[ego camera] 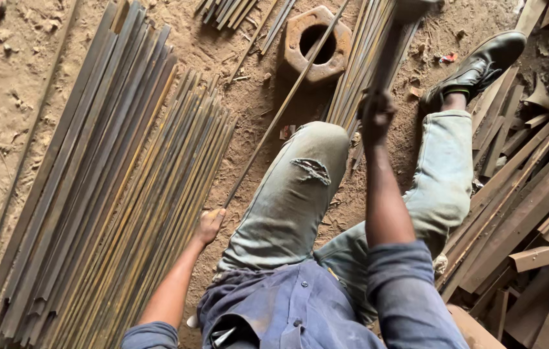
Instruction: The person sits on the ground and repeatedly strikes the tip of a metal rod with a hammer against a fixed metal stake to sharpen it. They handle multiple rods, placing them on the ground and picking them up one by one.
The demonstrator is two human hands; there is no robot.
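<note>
Rod, thin and rusty, is lying slantwise across the dirt floor, its near end pinched in the left hand and its far end running up over the big hexagonal nut at the far middle of the scene. That heavy nut, with its round hole, is serving as a raised rest, so the rod is sitting proud of the ground at that point rather than sinking into the sand. The left hand is closing around the rod's near tip, just to the left of the bent left knee, seemingly steadying it so that it cannot roll or skid.

The right hand is wrapping tightly around the handle of a hammer, which is standing raised toward the far side; its head is blurred at the top edge, so its exact shape is hard to tell. The arm is reaching out between the two knees, putting the tool roughly in line with the nut.

To the left, a broad stack of long flat strips and rods is lying parallel, all pointing the same way, within easy reach of the left arm. A second bundle is lying beyond the right hand, just right of the nut. On the right, heavier angle pieces and offcuts are piling up loosely, beside the black shoe.
</note>
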